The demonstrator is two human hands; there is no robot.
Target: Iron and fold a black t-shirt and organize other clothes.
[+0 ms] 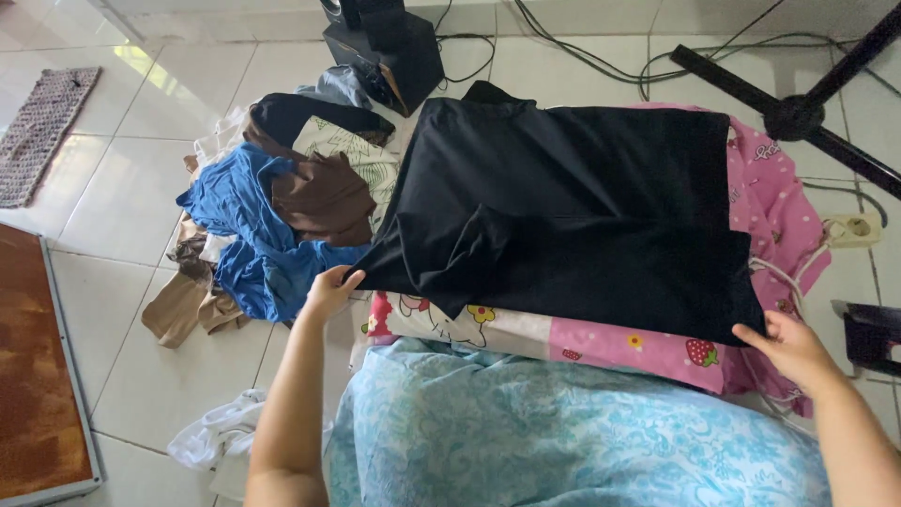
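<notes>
A black garment [572, 202] lies spread flat over a pink patterned cloth [779, 202] on the floor in front of me. My left hand [328, 291] pinches the garment's near left corner, where the fabric is bunched. My right hand [793, 349] grips its near right corner. My lap is covered by light blue patterned fabric [563, 432].
A heap of clothes [272, 216] in blue, brown, black and beige lies to the left. A black speaker [385, 52] and cables sit at the back, a black stand base [798, 113] at right, a white socket [854, 228], a grey mat [42, 127], a wooden board [38, 376].
</notes>
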